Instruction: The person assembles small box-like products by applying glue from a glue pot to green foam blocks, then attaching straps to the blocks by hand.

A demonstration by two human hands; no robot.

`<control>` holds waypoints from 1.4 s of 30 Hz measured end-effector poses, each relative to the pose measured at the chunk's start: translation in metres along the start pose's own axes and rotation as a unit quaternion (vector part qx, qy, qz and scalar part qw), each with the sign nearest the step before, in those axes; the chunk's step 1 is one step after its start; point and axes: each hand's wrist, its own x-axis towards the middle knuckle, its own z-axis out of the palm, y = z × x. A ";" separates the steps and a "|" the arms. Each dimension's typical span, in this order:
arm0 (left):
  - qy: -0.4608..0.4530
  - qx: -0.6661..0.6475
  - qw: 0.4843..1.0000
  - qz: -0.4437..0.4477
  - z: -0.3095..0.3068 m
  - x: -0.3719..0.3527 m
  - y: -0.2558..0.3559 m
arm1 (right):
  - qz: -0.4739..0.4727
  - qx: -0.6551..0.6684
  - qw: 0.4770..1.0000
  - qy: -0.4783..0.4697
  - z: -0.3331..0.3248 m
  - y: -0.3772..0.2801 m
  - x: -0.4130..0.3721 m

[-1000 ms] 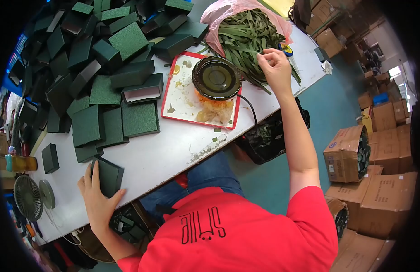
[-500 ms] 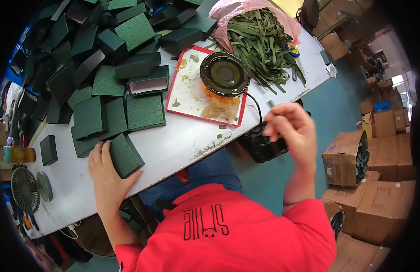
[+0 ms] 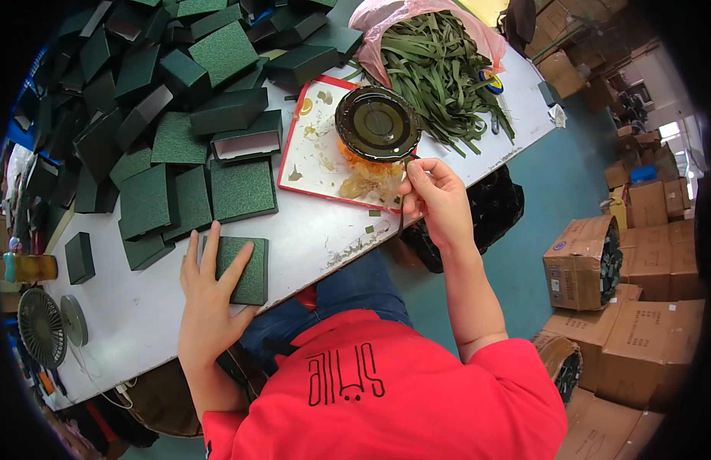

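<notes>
My left hand [image 3: 208, 295] lies with fingers spread over a small dark green box [image 3: 246, 270] near the table's front edge. Its index finger rests on the box top and the thumb is by the near side. At the right rim of a round, black, glossy pot [image 3: 377, 123], my right hand [image 3: 441, 201] pinches a narrow green ribbon strip [image 3: 402, 218] between thumb and fingers. Amber, glue-like residue coats the pot's orange base, which stands on a red-edged white board [image 3: 303, 159].
Many green boxes [image 3: 244, 189] are piled at the left and back. Green ribbon strips [image 3: 436, 73] spill from a pink plastic bag [image 3: 367, 38]. A small fan [image 3: 42, 327] stands at the left table edge. Cardboard cartons [image 3: 577, 264] stack on the floor at right.
My right hand has moved left to the pot's rim with the ribbon strip. The box under my left hand has shifted right and turned, and the left fingers have spread across it.
</notes>
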 end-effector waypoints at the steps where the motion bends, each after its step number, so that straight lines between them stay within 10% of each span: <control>1: -0.006 0.017 1.000 0.020 -0.002 -0.003 -0.004 | -0.004 -0.005 1.000 0.003 -0.001 0.001 0.001; 10: 0.082 -0.080 0.980 -0.163 0.024 0.001 0.021 | -0.004 0.012 0.999 0.038 0.009 -0.004 0.001; 20: -0.013 -0.084 0.994 -0.074 0.007 0.002 0.016 | -0.005 0.015 0.999 0.038 0.008 -0.002 0.006; 42: 0.101 -0.157 0.982 -0.006 0.021 0.009 0.018 | -0.004 0.040 0.999 -0.001 0.015 -0.003 -0.021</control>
